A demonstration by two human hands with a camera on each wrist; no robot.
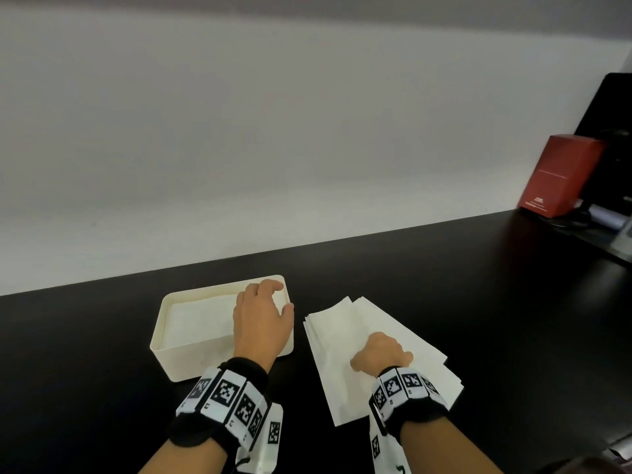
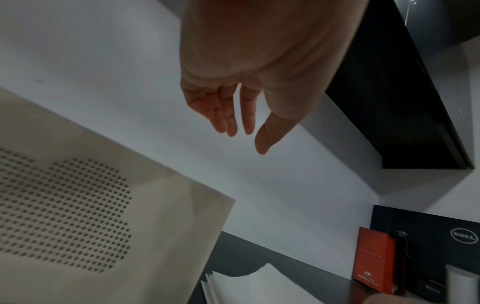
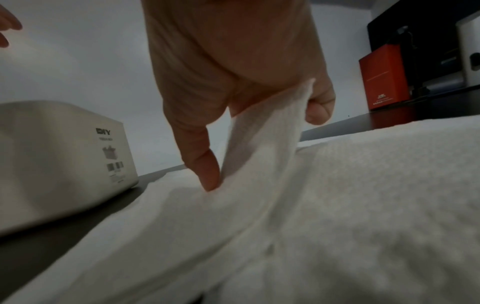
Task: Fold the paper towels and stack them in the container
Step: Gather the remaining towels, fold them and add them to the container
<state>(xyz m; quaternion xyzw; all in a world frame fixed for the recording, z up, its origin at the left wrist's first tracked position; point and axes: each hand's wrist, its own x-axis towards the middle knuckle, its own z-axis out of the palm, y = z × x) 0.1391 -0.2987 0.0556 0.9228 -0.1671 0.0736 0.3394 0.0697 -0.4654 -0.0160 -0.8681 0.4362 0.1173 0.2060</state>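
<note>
A cream container stands on the black table with folded paper towels lying flat inside. My left hand hovers over its right end, fingers relaxed and holding nothing. To the right lies a fanned stack of white paper towels. My right hand rests on that stack and pinches the top paper towel between thumb and fingers, lifting a fold of it off the stack. The container's label side shows at the left in the right wrist view.
A red box and a dark monitor stand at the far right by the white wall. The black table runs behind and to both sides of the container and stack.
</note>
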